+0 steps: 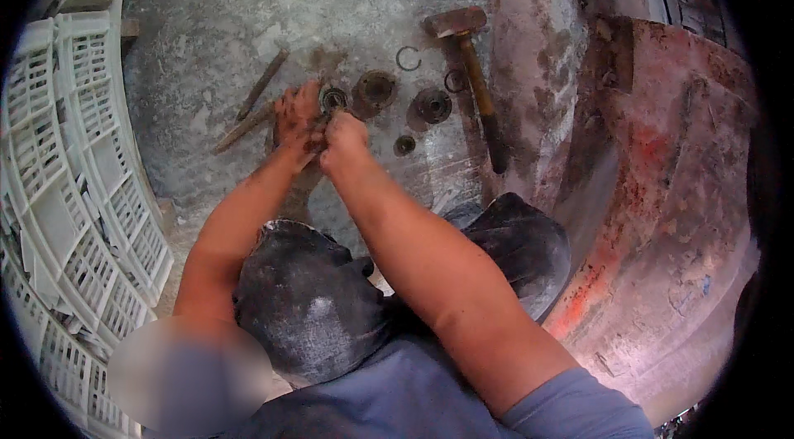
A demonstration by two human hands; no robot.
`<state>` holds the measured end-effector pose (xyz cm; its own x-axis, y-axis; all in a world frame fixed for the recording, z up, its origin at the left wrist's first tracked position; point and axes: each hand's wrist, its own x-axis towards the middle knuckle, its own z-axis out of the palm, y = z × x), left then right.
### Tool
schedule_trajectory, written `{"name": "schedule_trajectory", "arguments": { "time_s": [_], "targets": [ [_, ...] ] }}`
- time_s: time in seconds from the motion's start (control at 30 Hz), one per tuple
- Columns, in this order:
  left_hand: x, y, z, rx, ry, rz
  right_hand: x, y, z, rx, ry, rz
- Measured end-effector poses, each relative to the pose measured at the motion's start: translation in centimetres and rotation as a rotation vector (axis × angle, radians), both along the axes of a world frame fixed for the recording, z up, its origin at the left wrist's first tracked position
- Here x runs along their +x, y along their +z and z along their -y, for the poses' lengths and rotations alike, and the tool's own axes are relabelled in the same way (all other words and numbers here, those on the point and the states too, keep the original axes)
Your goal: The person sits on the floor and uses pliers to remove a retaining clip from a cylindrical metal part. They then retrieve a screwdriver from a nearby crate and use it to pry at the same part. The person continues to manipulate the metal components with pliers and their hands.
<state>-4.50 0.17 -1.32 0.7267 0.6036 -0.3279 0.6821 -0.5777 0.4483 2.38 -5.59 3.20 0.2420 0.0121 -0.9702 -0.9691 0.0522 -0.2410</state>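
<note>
My left hand [298,116] is bent against the side of a round metal part with a ringed centre [333,98], on the concrete floor. Close beside it, my right hand [345,137] is closed in a fist at the part's near edge; whatever it grips is hidden by the fingers. To the right lie a dark metal ring-shaped housing [376,89], a flanged hub [433,106] and a small round metal piece [404,145]. Beyond them is an open snap ring [408,59], with another thin ring [455,81] near the hammer.
A sledgehammer [468,50] with a wooden handle lies at right. Left of my hands are a dark metal bar [263,83] and a flat stick [241,130]. White plastic crates [83,150] line the left side. A large rusty, red-stained metal body [653,191] stands at right.
</note>
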Motion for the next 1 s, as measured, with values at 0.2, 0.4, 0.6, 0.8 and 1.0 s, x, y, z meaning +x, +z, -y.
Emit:
{"name": "schedule_trajectory", "arguments": {
  "time_s": [0.2, 0.4, 0.6, 0.8, 1.0],
  "targets": [
    [1.8, 3.9, -0.2, -0.064, 0.101, -0.010, 2.5, 4.4, 1.2, -0.011, 0.290, 0.025],
    [1.5, 3.5, 0.1, 0.007, 0.074, 0.078, 3.8, 2.5, 4.0, 0.076, 0.561, 0.059],
    [2.3, 4.7, -0.2, -0.061, 0.088, -0.003, 3.9, 0.4, 5.6, 0.215, 0.648, 0.210],
    [1.9, 4.8, -0.5, -0.031, 0.084, -0.006, 3.9, 0.9, 5.4, 0.115, 0.851, 0.260],
    [2.0, 4.9, -0.5, -0.099, 0.081, -0.013, 5.6, -3.1, 6.6, 0.122, 1.028, 0.399]
  ]
}}
